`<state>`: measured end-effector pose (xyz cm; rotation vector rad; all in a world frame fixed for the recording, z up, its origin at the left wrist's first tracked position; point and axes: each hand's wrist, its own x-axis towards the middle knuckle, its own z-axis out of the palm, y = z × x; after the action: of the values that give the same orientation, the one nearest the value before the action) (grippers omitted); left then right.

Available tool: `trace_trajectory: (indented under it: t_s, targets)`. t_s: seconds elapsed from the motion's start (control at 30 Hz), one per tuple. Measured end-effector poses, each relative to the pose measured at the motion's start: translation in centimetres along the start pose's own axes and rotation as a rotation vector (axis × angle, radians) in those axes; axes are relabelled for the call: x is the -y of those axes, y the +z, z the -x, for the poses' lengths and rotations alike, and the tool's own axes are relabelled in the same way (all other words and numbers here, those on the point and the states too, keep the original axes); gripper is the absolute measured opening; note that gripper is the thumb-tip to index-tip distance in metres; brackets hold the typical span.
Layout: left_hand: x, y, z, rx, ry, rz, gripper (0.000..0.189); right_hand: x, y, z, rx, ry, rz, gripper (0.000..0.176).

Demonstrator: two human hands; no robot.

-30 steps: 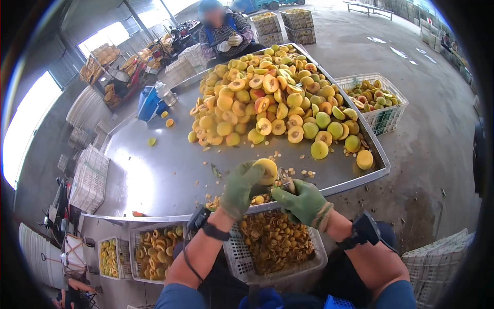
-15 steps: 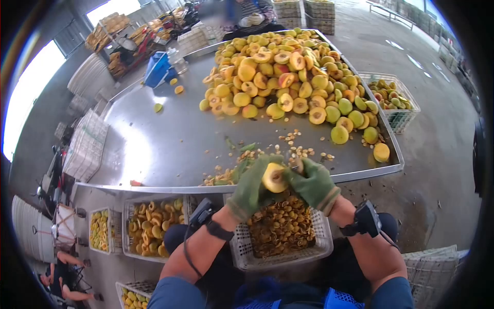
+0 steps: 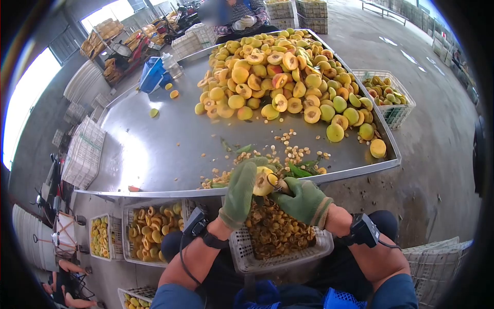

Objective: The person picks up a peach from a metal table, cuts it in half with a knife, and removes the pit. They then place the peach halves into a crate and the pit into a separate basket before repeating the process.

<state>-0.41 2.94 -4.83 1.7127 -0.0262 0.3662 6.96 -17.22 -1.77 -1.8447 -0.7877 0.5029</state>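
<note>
My left hand [image 3: 240, 194], in a green glove, is closed around a halved yellow peach [image 3: 261, 183] with its cut side turned to the right. In my right hand [image 3: 304, 202], gloved the same way, is a small pitting tool with a curved metal loop and a pale handle [image 3: 281, 187]. The loop is right at the cut face of the peach. Below both hands sits a white crate [image 3: 321, 246] full of brown pits and scraps. A large heap of whole and halved peaches [image 3: 278, 72] covers the far part of the metal table [image 3: 154, 159].
Loose pits [image 3: 293, 153] and green leaves [image 3: 298, 171] lie near the table's front edge. Crates of peach halves [image 3: 154, 232] stand on the floor at left. Another peach crate [image 3: 396, 110] is beyond the right edge. A gloved person [image 3: 244, 23] sits across the table.
My hands have shifted slightly down, and the right has turned so that the tool's loop shows at the peach. Green leaves by the table edge have come into view.
</note>
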Motion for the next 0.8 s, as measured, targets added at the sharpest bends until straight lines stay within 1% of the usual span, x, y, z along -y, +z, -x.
trace_trajectory:
  t_s: [0.07, 0.17, 0.27, 0.47, 0.57, 0.67, 0.77, 0.8]
  targets:
    - [0.1, 0.7, 0.0, -0.017, -0.043, 0.061, 0.051, 0.5, 0.0, 0.4, -0.018, -0.004, 0.018, 0.022]
    - [-2.1, 1.8, -0.1, -0.01, -0.106, 0.18, 0.05, 0.3, -0.1, 0.9, -0.011, 0.019, 0.034, 0.023]
    - [-1.9, 1.6, -0.1, 0.051, -0.084, 0.095, 0.049, 0.7, -0.3, 1.1, 0.016, 0.046, 0.018, 0.025]
    - [-2.3, 2.3, 0.0, 0.04, -0.086, 0.103, 0.049, 0.8, -0.1, 1.5, 0.015, 0.093, 0.072, 0.026]
    - [-2.2, 2.3, 0.1, 0.028, -0.141, 0.184, 0.048, 0.4, 0.1, 1.7, 0.013, 0.058, 0.096, 0.026]
    - [-2.2, 2.6, 0.3, -0.039, -0.16, 0.254, 0.046, 0.3, 0.3, 2.1, 0.01, 0.02, 0.104, 0.026]
    - [-2.2, 2.8, 0.3, -0.036, -0.121, 0.187, 0.044, 0.2, 0.4, 2.1, 0.003, -0.009, 0.059, 0.026]
    - [-2.6, 2.9, 0.3, -0.036, -0.123, 0.214, 0.042, 0.2, 0.4, 2.0, 0.001, -0.022, 0.038, 0.026]
